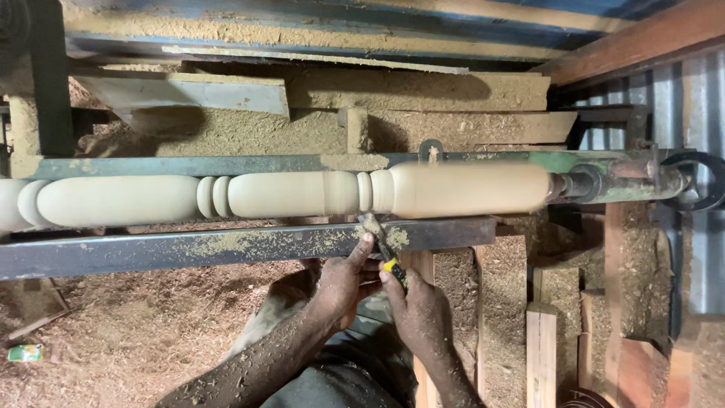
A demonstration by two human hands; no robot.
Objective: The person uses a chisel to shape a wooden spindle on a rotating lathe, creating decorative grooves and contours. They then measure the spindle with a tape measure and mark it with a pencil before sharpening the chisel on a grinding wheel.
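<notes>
Left hand (343, 281): comes up from lower centre, forearm dusted with wood chips, fingers curled, thumb stretched up to press on the tool blade at the rest bar. Closed around the front part of the turning tool (381, 245).

Right hand (417, 306): just beside the left, slightly lower and to the right, fist wrapped tight on the tool's handle; a bit of yellow on the handle shows between the two hands. Wrist angles down toward the bottom edge.

Turning tool: short, tilted up and left from the hands; its tip lies on the rest bar and meets the underside of the spindle near the narrow beads. Exact contact point blurred by dust.

Wooden spindle (302, 194): pale, lying horizontal across the view above the hands, with turned bulbs, beads and a long plain cylinder at the right. Surface looks smeared.

Steel rest bar (189, 253): dark, runs left to right just below the spindle, sawdust piled on top.

Lathe tailstock (627, 181): green-grey metal, at the spindle's right end, touching it.

Behind: lathe bed rail (174, 165), planks buried in sawdust. Below left: sawdust-covered floor (136, 332). Right: upright wooden blocks (542, 351), corrugated metal wall (698, 98).
</notes>
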